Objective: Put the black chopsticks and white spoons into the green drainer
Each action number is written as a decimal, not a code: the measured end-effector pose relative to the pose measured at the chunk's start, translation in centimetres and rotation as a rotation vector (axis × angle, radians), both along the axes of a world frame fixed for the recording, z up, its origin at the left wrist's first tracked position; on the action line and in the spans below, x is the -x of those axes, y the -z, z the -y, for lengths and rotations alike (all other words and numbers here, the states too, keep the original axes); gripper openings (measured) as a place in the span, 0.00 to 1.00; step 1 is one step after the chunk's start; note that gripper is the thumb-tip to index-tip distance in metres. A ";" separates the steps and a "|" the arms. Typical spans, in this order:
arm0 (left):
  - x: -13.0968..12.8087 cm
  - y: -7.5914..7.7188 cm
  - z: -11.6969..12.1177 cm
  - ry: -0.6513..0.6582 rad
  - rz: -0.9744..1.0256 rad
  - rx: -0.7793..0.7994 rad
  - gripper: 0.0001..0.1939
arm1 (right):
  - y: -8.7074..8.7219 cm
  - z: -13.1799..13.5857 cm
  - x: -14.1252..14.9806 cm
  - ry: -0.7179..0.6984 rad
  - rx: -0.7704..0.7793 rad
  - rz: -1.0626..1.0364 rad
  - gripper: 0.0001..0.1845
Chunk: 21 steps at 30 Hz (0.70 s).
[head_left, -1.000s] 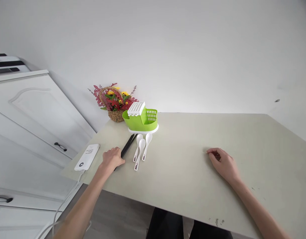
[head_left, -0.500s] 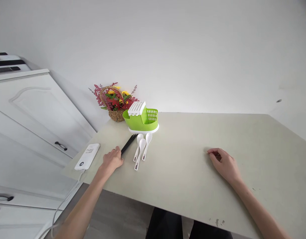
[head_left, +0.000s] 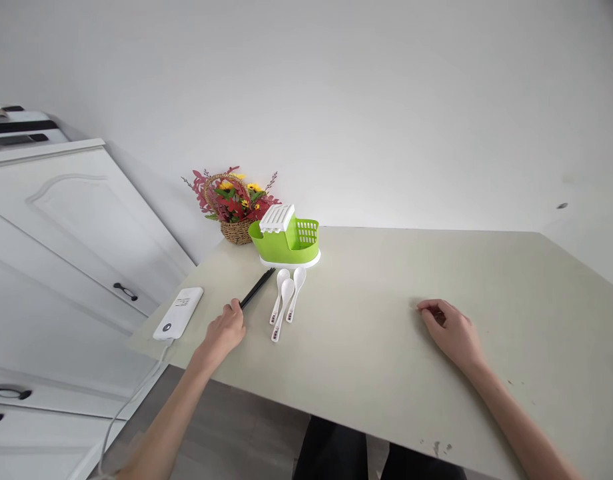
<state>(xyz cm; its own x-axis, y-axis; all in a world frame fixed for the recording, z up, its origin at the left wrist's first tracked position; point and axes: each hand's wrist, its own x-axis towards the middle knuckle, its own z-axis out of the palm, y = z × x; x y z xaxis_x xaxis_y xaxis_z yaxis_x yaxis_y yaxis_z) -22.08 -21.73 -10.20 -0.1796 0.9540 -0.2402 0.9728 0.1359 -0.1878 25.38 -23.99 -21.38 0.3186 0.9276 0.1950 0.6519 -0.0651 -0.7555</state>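
Observation:
On the left of the table, my left hand (head_left: 226,325) is closed around the near end of a bundle of black chopsticks (head_left: 257,288). Their far tips point toward a green holder (head_left: 281,248) with a white ribbed top and a white base. Three white spoons (head_left: 286,291) lie close together to the right of the chopsticks, bowls toward the holder. My right hand (head_left: 454,333) rests on the tabletop at the right, fingers curled in and thumb against the index finger. No object shows in it.
Behind the holder stands a wicker basket (head_left: 235,231) of red and yellow flowers. A white power bank (head_left: 178,313) with a cable lies by the table's left edge. White cabinets (head_left: 76,267) flank the table (head_left: 366,347) on the left, and a wall rises behind it.
The chopsticks, slightly fanned before, now sit in a tighter bundle in my left hand. My right hand keeps its pose. The whole view has shifted a little.

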 end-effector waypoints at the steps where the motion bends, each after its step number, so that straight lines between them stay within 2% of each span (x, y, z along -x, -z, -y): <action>1: 0.0 0.1 0.1 0.000 0.007 -0.011 0.18 | 0.0 0.0 0.0 -0.001 -0.001 -0.003 0.15; 6: 0.3 -0.1 1.2 0.008 0.064 -0.105 0.14 | 0.0 0.0 0.0 -0.006 0.000 -0.012 0.15; 11: -0.9 -1.4 3.3 0.023 0.137 -0.232 0.12 | 0.0 -0.1 -0.1 -0.013 -0.002 -0.010 0.16; 14: -3.8 -2.0 4.8 0.102 0.250 -0.277 0.13 | 0.0 -0.2 0.0 -0.010 -0.010 -0.009 0.16; 16: -6.6 -2.0 5.6 0.185 0.344 -0.247 0.14 | -0.1 -0.1 0.0 -0.007 -0.011 -0.014 0.16; 21: -14.1 -0.3 6.2 0.392 0.374 -0.172 0.13 | -0.3 -0.1 0.1 -0.004 -0.002 -0.023 0.16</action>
